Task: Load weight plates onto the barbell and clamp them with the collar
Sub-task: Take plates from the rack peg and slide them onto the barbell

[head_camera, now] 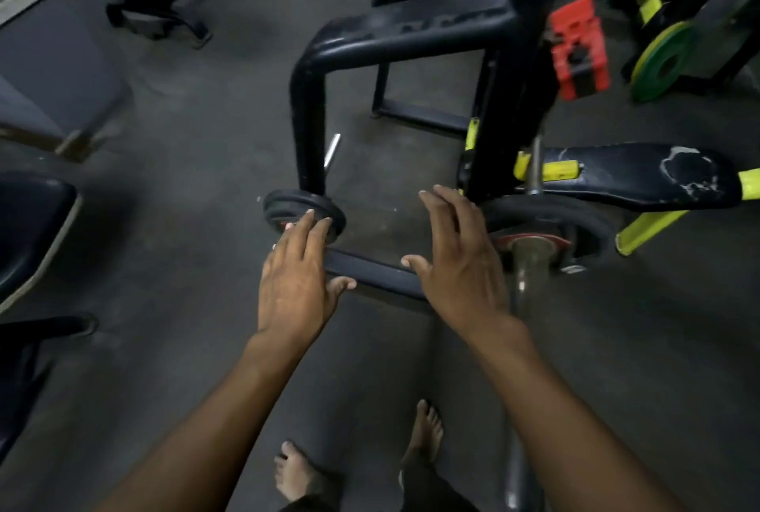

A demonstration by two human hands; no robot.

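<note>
Both forearms reach forward and down from the bottom edge, palms down, bare feet (423, 429) below them on the dark rubber floor (185, 223). Left hand (294, 281) is flat, fingers straight and slightly spread, thumb out to the side, holding nothing. Its fingertips (316, 219) overlap the near rim of a small black weight plate (304, 209) that sits low at the foot of the black rack frame (308, 108); actual contact can't be told. Right hand (460, 260) is also wide, fingers loosely fanned, thumb out toward the left hand, empty. Just right of its fingers lies a larger black plate with a red hub (551, 232), already on the barbell sleeve (524, 265), which runs toward the camera beside the right wrist. Low frame crossbar (370, 271) passes between and under both hands. Red collar (578, 49) is well beyond the right fingertips, up on the rack upright, not on the sleeve. Green plate (662, 61) stands far right of it. Worn black pad (641, 178) sits past the right fingers. View is a bit blurred.
</note>
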